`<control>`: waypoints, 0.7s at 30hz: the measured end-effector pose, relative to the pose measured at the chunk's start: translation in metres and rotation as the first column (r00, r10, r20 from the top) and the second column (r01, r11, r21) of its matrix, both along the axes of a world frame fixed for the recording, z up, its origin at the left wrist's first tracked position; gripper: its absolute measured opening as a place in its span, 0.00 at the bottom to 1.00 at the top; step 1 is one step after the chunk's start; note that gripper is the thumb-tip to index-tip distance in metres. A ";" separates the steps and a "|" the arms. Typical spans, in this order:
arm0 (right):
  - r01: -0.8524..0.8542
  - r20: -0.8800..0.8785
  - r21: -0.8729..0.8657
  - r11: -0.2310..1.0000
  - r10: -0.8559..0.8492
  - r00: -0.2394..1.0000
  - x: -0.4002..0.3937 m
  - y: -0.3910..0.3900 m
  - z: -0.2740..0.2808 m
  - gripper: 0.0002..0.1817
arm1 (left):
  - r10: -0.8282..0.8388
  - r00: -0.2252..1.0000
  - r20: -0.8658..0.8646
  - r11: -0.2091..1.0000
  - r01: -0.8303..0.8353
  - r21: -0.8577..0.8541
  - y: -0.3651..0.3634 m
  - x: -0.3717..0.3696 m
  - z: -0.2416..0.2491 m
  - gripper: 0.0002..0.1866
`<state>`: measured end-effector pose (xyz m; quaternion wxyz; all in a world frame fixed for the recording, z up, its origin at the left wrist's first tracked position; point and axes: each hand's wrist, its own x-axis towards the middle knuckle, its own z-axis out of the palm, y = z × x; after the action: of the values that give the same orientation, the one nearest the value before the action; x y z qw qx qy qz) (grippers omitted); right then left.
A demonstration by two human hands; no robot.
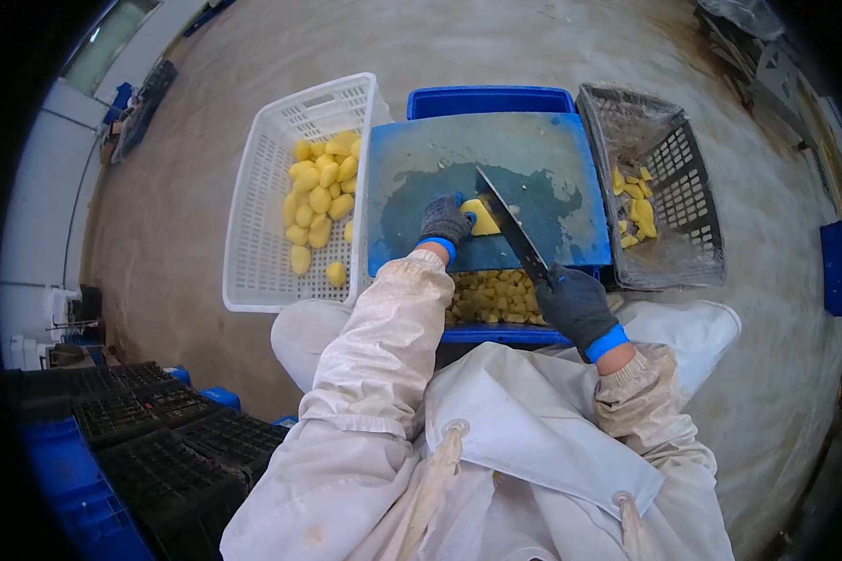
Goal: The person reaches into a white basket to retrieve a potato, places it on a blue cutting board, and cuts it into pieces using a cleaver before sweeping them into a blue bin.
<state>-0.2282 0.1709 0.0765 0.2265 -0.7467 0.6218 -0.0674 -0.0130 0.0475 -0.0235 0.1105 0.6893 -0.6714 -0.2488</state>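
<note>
On a wet blue cutting board (477, 140), my left hand (445, 221), in a dark glove, has its fingers on a yellow potato piece (480, 218). My right hand (571, 299), gloved too, is wrapped round the handle of a large knife (513, 229). The blade points up and left, just beside the right side of the potato piece. Below the board's near edge, cut potato chunks (496, 297) fill a blue bin (505, 334).
At the left stands a white crate (238, 234) with peeled whole potatoes (320, 192). A grey crate (669, 279) at the right holds potato pieces (642, 213) and a plastic liner. Black crates (173, 449) are stacked at the lower left.
</note>
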 end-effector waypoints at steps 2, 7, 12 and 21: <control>-0.080 -0.056 -0.037 0.996 0.078 0.995 0.004 -0.003 0.001 0.13 | 0.027 1.000 0.014 1.000 -0.027 -0.015 0.002 0.002 -0.004 0.21; -0.211 -0.190 -0.053 0.976 0.198 0.962 0.013 -0.010 0.008 0.10 | 0.033 0.999 -0.007 0.998 -0.033 0.050 -0.001 0.002 -0.004 0.18; -0.242 -0.263 -0.067 0.968 0.217 0.940 0.041 -0.020 0.006 0.10 | -0.062 0.994 0.085 0.991 0.051 0.122 -0.009 0.003 -0.010 0.17; -0.053 0.106 0.477 0.877 0.002 0.994 0.000 -0.075 0.003 0.14 | 0.188 0.966 -0.178 0.962 -0.218 -0.163 0.023 -0.007 -0.019 0.19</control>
<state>-0.2278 0.0954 0.0796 0.4365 -0.6718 0.5961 0.0534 -0.0203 0.0702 -0.0426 0.2515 0.7193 -0.6057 -0.2290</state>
